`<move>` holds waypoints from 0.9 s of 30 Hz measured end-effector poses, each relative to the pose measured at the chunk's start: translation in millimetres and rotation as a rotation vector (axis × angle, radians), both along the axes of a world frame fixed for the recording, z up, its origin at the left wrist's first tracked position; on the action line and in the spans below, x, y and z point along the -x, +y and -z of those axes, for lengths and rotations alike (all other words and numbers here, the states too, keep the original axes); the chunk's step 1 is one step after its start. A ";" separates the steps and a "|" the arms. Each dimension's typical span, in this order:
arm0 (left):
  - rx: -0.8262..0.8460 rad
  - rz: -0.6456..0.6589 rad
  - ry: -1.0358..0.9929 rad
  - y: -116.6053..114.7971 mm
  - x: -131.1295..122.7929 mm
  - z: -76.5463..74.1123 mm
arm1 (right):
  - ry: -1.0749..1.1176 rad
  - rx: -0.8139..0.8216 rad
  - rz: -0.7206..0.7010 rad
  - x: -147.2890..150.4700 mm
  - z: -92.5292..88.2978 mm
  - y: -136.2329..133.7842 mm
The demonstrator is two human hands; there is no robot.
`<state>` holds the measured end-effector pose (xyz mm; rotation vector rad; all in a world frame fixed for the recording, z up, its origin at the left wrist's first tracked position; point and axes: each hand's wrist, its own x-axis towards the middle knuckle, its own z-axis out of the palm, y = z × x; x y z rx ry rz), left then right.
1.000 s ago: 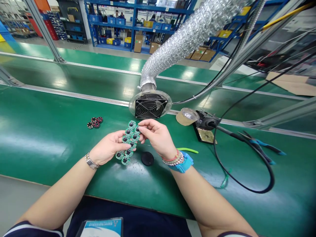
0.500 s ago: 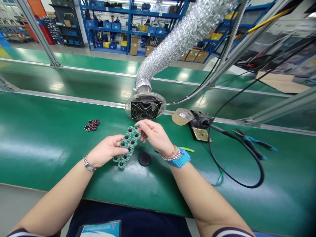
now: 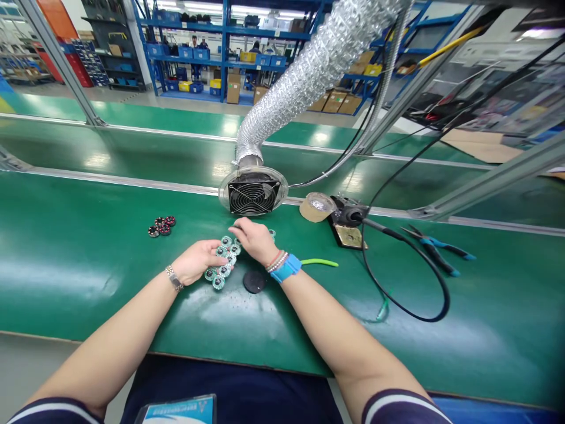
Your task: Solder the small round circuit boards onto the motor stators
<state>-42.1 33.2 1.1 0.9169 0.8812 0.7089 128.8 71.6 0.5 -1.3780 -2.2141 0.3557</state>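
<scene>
My left hand [image 3: 198, 262] grips a panel of small round green circuit boards [image 3: 225, 270], thumb on top and fingers behind. The panel is tilted above the bench, and each board has a dark part at its centre. At the panel's upper end my right hand [image 3: 253, 238] is closed in a pinch, its fingertips covering the boards there. Past the right hand a bit of green board [image 3: 272, 234] shows, mostly hidden. A flat black disc [image 3: 255, 282] lies on the bench just below the hands.
Several small round dark-and-red parts [image 3: 161, 226] lie at left. Behind the hands stands a fume fan [image 3: 253, 197] with a silver duct [image 3: 304, 76]. Rightward are a tape roll [image 3: 316, 206], a soldering iron stand [image 3: 349, 227], a looped black cable [image 3: 445, 300], pliers [image 3: 435, 250] and a green tube [image 3: 320, 261].
My right hand has shifted over the panel's upper end and covers more of it. The panel has tilted in my left hand. The whole view has shifted slightly.
</scene>
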 end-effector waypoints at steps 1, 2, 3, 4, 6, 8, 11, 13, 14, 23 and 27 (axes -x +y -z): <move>-0.012 -0.041 0.014 3.2 2.3 0.4 | -0.013 0.017 0.023 -0.1 0.0 5.6; -0.023 -0.076 0.024 6.1 5.0 0.3 | -0.030 0.044 0.033 0.4 -0.3 11.6; -0.034 -0.100 0.030 8.4 7.7 0.0 | -0.050 0.080 0.026 1.5 -0.6 17.4; -0.042 -0.110 0.032 10.1 10.4 -0.4 | -0.073 0.123 0.006 3.2 -0.8 22.7; -0.058 -0.119 0.033 11.6 14.3 -1.1 | -0.120 0.209 -0.050 7.7 -1.0 31.1; -0.069 -0.121 0.029 11.3 16.3 -1.5 | -0.154 0.271 -0.097 11.5 -1.1 35.7; -0.079 -0.135 0.022 10.1 17.6 -2.8 | -0.169 0.306 -0.124 12.0 -1.6 37.4; -0.086 -0.159 0.017 10.1 18.5 -4.5 | -0.158 0.303 -0.112 9.5 -1.3 37.6; -0.090 -0.174 0.015 10.3 19.0 -5.4 | -0.147 0.295 -0.102 7.9 -0.8 37.9; -0.096 -0.200 0.016 9.6 20.1 -10.6 | 0.041 0.128 -0.120 4.6 -10.1 31.2; -0.114 -0.078 0.043 5.2 17.6 -13.3 | 0.146 0.148 -0.267 16.8 -20.3 11.2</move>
